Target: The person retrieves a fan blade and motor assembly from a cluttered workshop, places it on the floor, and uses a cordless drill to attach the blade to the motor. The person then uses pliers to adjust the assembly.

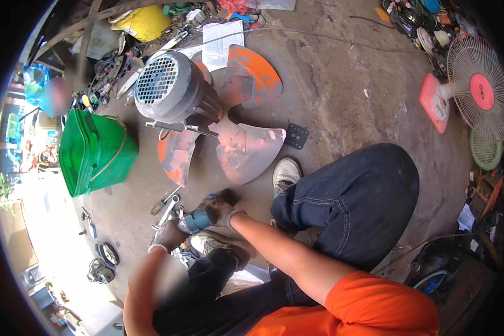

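Low in front of my shoes, a teal power tool with a rounded body lies between my two gloved hands; its exact kind is not clear. My right hand is closed around its right side, beside a dark part. At the other end my left hand closes on the tool, fingers partly hidden. Wrenches and a screwdriver lie on the floor just beyond. Farther off stands a grey electric motor with a vented cover, attached to a large fan with orange-stained blades.
A green bucket stands left of the motor. On the right is a pink-and-white fan beside piled scrap. A black perforated plate lies near my shoe. A corded device sits at left; a cable crosses the far floor.
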`<state>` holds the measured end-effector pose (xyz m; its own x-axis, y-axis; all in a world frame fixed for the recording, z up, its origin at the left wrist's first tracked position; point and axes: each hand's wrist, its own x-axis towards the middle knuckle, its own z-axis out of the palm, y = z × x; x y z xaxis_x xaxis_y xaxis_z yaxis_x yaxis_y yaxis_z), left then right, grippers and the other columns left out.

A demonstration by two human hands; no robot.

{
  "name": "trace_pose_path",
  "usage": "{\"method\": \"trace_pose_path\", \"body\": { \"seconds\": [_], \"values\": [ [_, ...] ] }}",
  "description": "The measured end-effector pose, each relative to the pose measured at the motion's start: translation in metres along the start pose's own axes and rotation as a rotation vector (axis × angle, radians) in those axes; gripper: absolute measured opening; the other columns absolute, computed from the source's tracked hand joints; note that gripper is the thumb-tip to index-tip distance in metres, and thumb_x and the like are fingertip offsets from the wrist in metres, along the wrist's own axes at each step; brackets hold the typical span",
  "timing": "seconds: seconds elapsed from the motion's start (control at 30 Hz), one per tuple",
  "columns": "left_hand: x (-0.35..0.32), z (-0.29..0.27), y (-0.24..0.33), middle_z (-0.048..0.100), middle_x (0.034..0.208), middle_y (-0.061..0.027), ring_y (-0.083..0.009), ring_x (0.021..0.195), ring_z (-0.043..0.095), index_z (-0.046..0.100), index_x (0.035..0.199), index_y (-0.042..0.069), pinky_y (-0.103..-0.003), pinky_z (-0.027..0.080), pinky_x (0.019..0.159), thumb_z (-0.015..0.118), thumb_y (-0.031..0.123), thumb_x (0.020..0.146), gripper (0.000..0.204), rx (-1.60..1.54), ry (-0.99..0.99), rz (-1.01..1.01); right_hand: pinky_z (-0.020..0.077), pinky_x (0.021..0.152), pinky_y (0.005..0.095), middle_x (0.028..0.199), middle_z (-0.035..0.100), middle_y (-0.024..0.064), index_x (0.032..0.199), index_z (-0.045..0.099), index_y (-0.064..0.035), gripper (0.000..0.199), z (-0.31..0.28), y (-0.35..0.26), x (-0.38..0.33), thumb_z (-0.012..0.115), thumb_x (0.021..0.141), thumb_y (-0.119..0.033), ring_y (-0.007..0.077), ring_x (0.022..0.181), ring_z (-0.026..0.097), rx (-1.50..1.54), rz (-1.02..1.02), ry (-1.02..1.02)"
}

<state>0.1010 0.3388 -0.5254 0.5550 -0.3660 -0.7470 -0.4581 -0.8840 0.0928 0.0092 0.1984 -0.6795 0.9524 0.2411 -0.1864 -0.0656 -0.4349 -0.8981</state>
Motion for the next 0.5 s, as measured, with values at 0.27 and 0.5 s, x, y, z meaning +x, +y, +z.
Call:
{"method": "trace_pose_path", "body": {
  "seconds": [0.27, 0.5],
  "values": [
    [0.001, -0.004, 0.011, 0.070, 0.104, -0.0210, -0.0370, 0.099, 0.066, 0.070, 0.109, 0.008, -0.044, 0.050, 0.088, 0.074, 0.034, 0.078, 0.041, 0.021, -0.029, 0.008, 0.0455, 0.091, 0.0406, 0.104, 0.068, 0.0124, 0.097, 0.070, -0.0136, 0.024, 0.016, 0.019, -0.003, 0.061, 0.084, -0.032, 0.0305, 0.102, 0.062, -0.054, -0.069, 0.196],
    [0.010, 0.009, -0.012, 0.071, 0.105, -0.0192, -0.0349, 0.098, 0.068, 0.069, 0.113, 0.010, -0.044, 0.051, 0.087, 0.075, 0.039, 0.076, 0.047, 0.006, -0.010, 0.030, 0.0455, 0.095, 0.0400, 0.113, 0.067, 0.0141, 0.107, 0.068, -0.0165, 0.026, 0.009, 0.010, -0.003, 0.062, 0.082, -0.023, 0.0306, 0.107, 0.062, -0.150, -0.021, 0.095]
  ]
}}
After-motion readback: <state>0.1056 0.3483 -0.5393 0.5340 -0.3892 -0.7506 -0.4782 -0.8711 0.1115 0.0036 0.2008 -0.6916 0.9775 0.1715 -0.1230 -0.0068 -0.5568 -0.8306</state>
